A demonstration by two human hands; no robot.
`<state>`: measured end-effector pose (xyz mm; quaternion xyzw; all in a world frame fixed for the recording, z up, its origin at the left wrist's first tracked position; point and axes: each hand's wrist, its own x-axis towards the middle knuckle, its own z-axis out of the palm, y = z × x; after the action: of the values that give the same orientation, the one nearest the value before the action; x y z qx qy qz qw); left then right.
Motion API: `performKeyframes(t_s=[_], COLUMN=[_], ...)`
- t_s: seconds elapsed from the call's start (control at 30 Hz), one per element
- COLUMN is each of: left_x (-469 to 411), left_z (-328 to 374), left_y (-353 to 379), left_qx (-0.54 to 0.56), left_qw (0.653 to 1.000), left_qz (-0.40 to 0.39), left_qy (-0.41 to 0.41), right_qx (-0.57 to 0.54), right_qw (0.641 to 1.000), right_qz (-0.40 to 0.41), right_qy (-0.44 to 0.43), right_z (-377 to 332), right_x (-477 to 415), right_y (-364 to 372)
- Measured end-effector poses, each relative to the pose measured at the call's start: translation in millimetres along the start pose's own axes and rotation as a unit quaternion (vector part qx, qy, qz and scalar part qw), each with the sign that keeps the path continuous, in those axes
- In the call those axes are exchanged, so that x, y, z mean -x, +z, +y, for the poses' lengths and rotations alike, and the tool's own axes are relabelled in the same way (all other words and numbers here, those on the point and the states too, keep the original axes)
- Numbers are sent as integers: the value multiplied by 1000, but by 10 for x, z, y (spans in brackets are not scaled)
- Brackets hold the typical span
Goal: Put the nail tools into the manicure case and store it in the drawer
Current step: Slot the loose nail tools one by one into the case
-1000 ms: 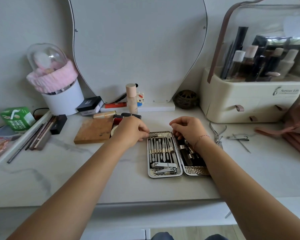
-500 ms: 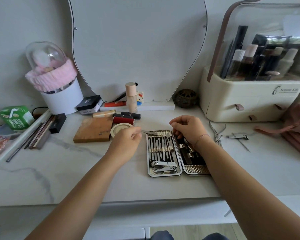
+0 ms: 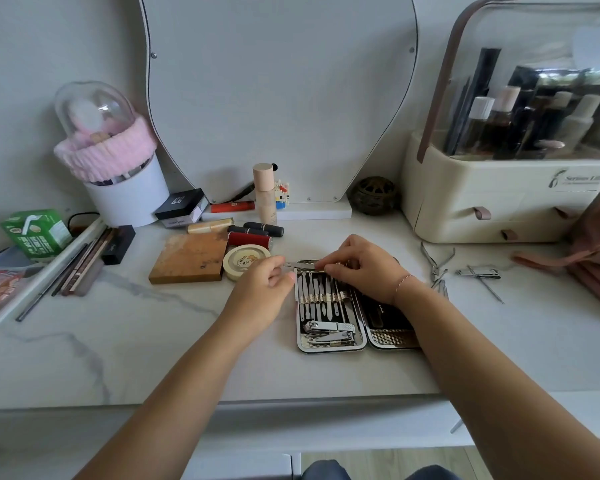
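Nearest you, the counter [image 3: 153, 358] offers open room along its front edge. Just beyond, the manicure case [image 3: 392, 337] lies open and flat, with slim tools strapped into its left half. Over its far end, your left hand [image 3: 260, 289] and right hand [image 3: 364, 268] each pinch one end of a thin metal tool [image 3: 302, 265]. It looks light, stiff, slippery and pointed; grip its flat shank. To the right, loose nippers [image 3: 435, 265] and a nail clipper [image 3: 478, 273] lie apart. A round compact [image 3: 246, 261] crowds your left hand.
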<state>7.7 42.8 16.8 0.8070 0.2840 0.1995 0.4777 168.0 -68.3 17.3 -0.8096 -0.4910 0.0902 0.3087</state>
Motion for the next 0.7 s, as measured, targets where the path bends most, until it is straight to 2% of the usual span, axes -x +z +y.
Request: performKeyframes(t_s=[0.33, 0.53, 0.7], left_x=[16, -7, 1], left_z=[-24, -59, -64], left_y=[-22, -43, -24], left_qx=[20, 8, -4], left_qw=[1000, 1000, 1000], left_qz=[7, 11, 0], left_qy=[3, 6, 14], right_qx=[20, 9, -49], right_qw=[998, 999, 998], right_qz=[-57, -49, -21], right_qy=[15, 16, 31], right_z=[-40, -43, -41], right_x=[-18, 0, 2], right_y=[-12, -4, 5])
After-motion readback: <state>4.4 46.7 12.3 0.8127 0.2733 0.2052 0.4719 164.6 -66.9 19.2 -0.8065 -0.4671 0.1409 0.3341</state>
